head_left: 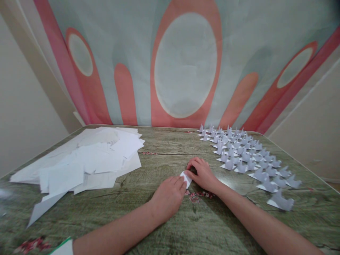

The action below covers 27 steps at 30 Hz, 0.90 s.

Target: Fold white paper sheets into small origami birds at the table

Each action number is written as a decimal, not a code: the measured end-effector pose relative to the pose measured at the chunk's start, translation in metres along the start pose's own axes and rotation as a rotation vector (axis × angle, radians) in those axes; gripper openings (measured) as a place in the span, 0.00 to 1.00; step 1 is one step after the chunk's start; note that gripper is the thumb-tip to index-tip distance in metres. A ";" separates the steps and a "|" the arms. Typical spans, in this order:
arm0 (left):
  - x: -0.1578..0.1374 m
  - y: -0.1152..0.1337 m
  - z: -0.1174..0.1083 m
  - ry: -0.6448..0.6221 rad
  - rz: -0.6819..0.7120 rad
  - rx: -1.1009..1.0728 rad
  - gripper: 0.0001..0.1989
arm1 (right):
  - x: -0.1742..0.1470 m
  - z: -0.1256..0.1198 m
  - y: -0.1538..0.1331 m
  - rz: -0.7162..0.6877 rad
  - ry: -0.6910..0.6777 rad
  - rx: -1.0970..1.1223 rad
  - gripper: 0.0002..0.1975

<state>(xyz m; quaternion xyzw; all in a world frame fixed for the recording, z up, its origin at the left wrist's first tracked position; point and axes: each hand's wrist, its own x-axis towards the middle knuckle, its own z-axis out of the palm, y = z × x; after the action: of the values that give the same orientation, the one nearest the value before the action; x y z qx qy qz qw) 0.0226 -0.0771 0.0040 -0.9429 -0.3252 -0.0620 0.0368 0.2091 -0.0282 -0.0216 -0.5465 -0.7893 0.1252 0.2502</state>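
Note:
A small folded piece of white paper point(186, 180) lies on the table between my two hands. My left hand point(169, 194) presses its closed fingers on the near left side of the paper; the thumb is hidden. On the far right side, my right hand point(201, 173) grips the paper's edge with curled fingers and thumb. To the right stand rows of folded white paper figures point(241, 165), bird-like with pointed tips. Over on the left, a loose pile of white paper sheets point(98, 156) is spread out, some sheets overlapping at angles.
The wood-patterned table point(164, 141) carries printed red flowers. Its far edge meets a backdrop point(138, 35) with coral and pale shapes. The nearest paper figure point(282, 201) sits by my right forearm. One sheet point(46, 207) juts out from the pile toward me.

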 end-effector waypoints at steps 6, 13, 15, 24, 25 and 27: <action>0.002 -0.001 -0.003 -0.016 0.018 0.004 0.14 | 0.000 0.001 -0.003 0.018 0.016 -0.037 0.08; 0.003 0.003 -0.004 -0.065 -0.027 0.002 0.15 | 0.001 0.001 -0.002 0.027 -0.003 -0.039 0.08; 0.003 0.003 -0.005 -0.076 -0.040 -0.013 0.15 | 0.001 0.000 -0.001 0.021 -0.020 -0.036 0.08; 0.001 0.005 -0.006 -0.051 -0.063 -0.038 0.17 | -0.002 -0.011 0.007 -0.075 -0.098 0.120 0.08; 0.001 0.005 -0.005 -0.049 -0.062 -0.040 0.17 | -0.002 -0.012 0.009 -0.085 -0.111 0.145 0.08; 0.001 0.004 -0.006 -0.048 -0.063 -0.044 0.17 | -0.002 -0.016 0.012 -0.105 -0.136 0.185 0.08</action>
<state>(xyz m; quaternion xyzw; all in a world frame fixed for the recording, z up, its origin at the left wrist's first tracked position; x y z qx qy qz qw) 0.0251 -0.0803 0.0096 -0.9340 -0.3540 -0.0474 0.0064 0.2275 -0.0267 -0.0146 -0.4691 -0.8172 0.2210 0.2517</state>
